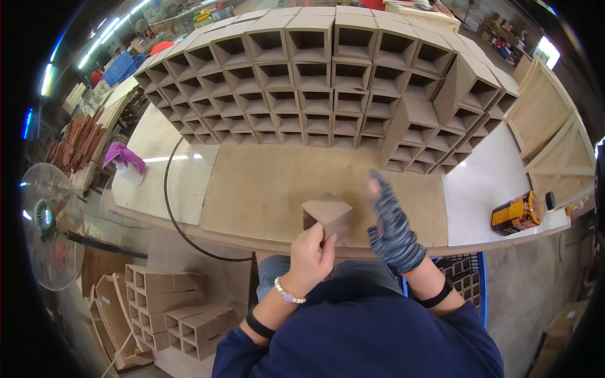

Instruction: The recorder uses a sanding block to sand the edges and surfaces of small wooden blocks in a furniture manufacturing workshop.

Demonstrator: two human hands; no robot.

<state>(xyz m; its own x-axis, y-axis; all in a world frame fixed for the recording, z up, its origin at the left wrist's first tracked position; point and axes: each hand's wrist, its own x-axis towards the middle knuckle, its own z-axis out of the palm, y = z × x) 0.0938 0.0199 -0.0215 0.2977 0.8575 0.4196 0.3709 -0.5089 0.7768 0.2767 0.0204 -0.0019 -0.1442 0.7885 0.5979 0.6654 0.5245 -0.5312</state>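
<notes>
1. navy shirt (359, 334) at six o'clock.
2. left hand (314, 249) wrapped around a brown box (336, 220) over the worktop (252, 189), near its six o'clock edge.
3. gloved right hand (394, 230) loosely spread, empty, at the box's three o'clock.
4. stacked boxes (313, 57) at twelve.

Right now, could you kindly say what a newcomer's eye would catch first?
Most likely the big stack of open-fronted brown boxes along the far side of the workbench. Near its front edge, the left hand holds a single box; the right hand, in a grey glove, is to its right.
</notes>
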